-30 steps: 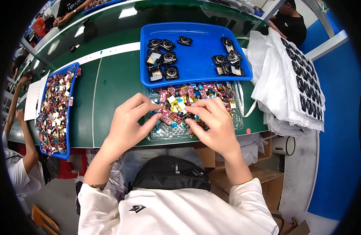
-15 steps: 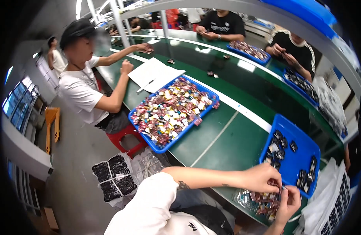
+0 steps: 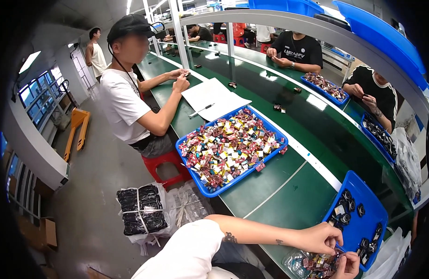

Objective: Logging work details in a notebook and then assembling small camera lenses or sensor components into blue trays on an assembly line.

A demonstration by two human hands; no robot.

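Where the counter [image 3: 275,186] ran closest to the wearer, all the action was packed into one corner: the left hand [image 3: 316,238] came in from the side, forearm stretched across, and the right hand [image 3: 347,267] met it from below. Both sets of fingers were bent inward, nearly tip to tip, a pose that seemed suited to very small pieces; whether either pair gripped one, the view could not tell, as the contact spot was too small and partly covered. Right beneath them lay the small red boards [image 3: 318,263], heaped in a clear plastic tray [image 3: 294,264], its walls presumably keeping the loose bits from straying, its closeness sparing the arms a long reach. Just beside it stood a blue tray [image 3: 361,193], and there the black round-faced cases [image 3: 347,205] sat in clusters toward opposite sides, perhaps to keep the groups apart. Farther left, a larger blue tray [image 3: 208,191] carried a whole mound of similar boards [image 3: 233,144], so full that a couple of pieces lay out at its rim. Beyond that, white paper [image 3: 216,95] rested flat with a pen [image 3: 202,110] on top, probably within easy reach of the co-worker [image 3: 126,95] in the white shirt.
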